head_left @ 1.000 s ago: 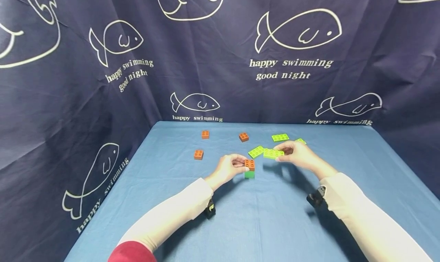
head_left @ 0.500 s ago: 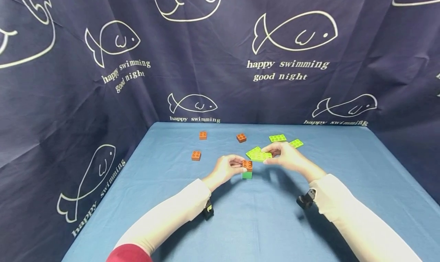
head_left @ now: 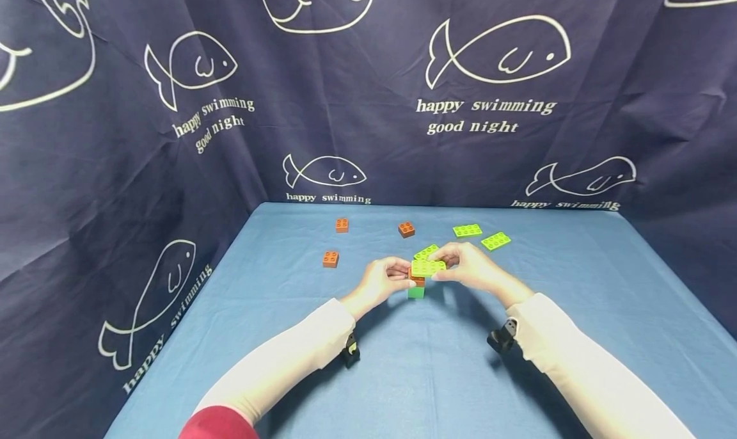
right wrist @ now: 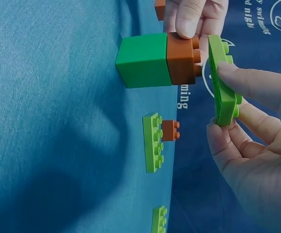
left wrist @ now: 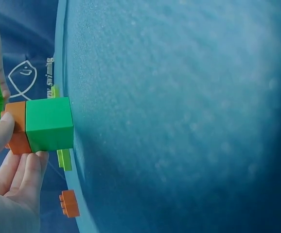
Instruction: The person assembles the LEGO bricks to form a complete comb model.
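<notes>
My left hand grips an orange-brown brick between thumb and fingers. That brick is stacked on a taller green block. My right hand pinches a flat lime-green building plate, studs up. It is held just above the studs of the orange brick, and a narrow gap shows between them in the right wrist view. From the head view the plate overlaps the top of the stack. Behind it lies another lime-green plate, partly covered.
Two lime-green plates, one at the back and one farther right, lie on the blue cloth. Loose orange bricks sit at the back left, at the back middle and left of my hands. A dark fish-printed curtain stands behind.
My right hand has moved left, bringing the lime-green plate from beside the stack to over it. My left hand keeps its grip on the orange brick in the same place.
</notes>
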The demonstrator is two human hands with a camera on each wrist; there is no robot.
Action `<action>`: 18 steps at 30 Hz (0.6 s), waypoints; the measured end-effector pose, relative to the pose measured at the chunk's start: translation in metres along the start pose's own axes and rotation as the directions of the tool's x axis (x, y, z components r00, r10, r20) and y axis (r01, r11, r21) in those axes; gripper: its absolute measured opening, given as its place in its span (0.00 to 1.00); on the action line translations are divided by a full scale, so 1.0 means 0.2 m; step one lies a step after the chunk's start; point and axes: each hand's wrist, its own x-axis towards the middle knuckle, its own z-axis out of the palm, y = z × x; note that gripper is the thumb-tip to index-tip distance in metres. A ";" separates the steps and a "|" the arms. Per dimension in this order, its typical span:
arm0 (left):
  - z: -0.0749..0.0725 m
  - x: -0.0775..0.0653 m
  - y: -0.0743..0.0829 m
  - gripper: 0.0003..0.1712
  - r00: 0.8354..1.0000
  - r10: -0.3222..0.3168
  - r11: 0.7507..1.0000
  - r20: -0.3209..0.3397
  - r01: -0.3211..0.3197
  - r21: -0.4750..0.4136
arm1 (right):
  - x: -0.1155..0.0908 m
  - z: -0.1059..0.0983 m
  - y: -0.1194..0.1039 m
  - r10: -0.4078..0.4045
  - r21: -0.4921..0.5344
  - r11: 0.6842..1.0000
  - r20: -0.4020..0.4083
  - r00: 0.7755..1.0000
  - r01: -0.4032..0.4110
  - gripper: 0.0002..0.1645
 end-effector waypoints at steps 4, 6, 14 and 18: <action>0.00 0.00 0.00 0.19 1.000 -0.001 1.000 -0.004 0.001 0.000 | 0.01 0.02 0.00 0.009 -0.008 1.000 -0.001 1.000 -0.009 0.23; 0.00 0.00 -0.01 0.19 1.000 0.003 1.000 -0.007 -0.003 0.005 | 0.01 0.02 0.00 0.005 -0.004 1.000 -0.003 1.000 -0.005 0.22; -0.01 0.01 -0.01 0.20 1.000 0.001 1.000 -0.005 -0.001 0.003 | 0.01 0.03 0.00 -0.022 -0.010 1.000 -0.017 1.000 0.022 0.21; -0.01 0.00 0.00 0.20 1.000 -0.003 1.000 -0.004 0.003 0.008 | 0.00 0.05 -0.01 -0.038 -0.010 0.999 -0.018 0.999 0.038 0.21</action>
